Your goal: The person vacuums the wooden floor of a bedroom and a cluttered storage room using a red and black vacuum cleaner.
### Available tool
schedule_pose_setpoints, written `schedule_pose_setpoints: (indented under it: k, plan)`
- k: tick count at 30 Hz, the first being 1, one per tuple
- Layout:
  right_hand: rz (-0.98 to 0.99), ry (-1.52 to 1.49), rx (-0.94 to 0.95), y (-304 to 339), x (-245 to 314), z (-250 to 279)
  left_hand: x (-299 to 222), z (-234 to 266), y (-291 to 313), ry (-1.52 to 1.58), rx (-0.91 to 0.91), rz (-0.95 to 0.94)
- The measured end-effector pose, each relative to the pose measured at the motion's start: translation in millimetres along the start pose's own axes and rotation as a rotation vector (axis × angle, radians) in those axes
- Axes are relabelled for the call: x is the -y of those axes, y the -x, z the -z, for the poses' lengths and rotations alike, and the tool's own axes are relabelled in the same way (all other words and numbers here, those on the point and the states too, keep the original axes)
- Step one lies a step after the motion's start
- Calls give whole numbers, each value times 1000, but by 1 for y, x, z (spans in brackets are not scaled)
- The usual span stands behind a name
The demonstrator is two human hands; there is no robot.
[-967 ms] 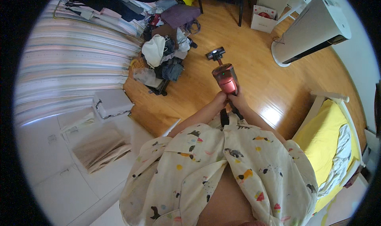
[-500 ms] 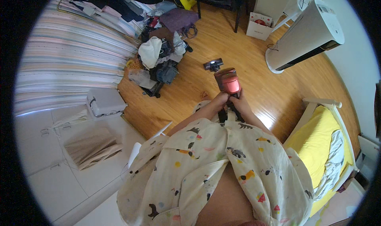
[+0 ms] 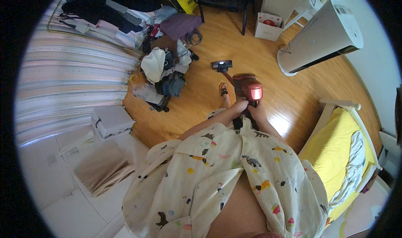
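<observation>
Both hands are closed round the handle of a red and dark cordless stick vacuum cleaner [image 3: 245, 84]. My left hand [image 3: 240, 106] wraps it from the left side. My right hand [image 3: 257, 111] grips it from the right, close against the left one. The handle itself is mostly hidden by the fingers. From the vacuum's body a red tube runs forward to the dark floor head [image 3: 222, 65], which rests on the wooden floor [image 3: 205, 100] with a light glowing on it. My foot in an orange sandal [image 3: 224, 91] stands just behind the head.
Left of the floor head lies a pile of bags and clothes [image 3: 163, 72]. A silver case [image 3: 111, 120] stands by the striped curtain [image 3: 75, 70]. To the right are a tall white appliance [image 3: 322, 39] and a bed with yellow bedding [image 3: 331, 150]. A white box [image 3: 269, 26] sits near a chair [image 3: 222, 1].
The vacuum's body and both hands have shifted right, while the floor head has moved slightly left. More of the red tube shows, and my sandalled foot has come forward into view.
</observation>
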State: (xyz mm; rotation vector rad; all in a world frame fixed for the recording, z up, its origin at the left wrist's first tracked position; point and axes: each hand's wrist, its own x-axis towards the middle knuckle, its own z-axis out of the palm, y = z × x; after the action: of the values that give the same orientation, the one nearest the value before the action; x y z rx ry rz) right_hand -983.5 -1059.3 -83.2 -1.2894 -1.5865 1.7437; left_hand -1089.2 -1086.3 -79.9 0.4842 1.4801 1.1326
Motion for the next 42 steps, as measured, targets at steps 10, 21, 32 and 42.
schedule_pose_setpoints:
  k: [10, 21, 32, 42]
  plan:
    - [-122, 148, 29, -88, 0, -34, -36, 44, -71, -147, 69, 193]
    - [-161, -274, 108, -161, 25, -113, 9, 122, -166, 79, -238, -58]
    - [-536, -748, -92, -202, 73, -157, -14, 167, -198, 121, -103, -82]
    - [-558, -781, -99, -193, 98, -152, -43, 171, -186, 183, 101, -63]
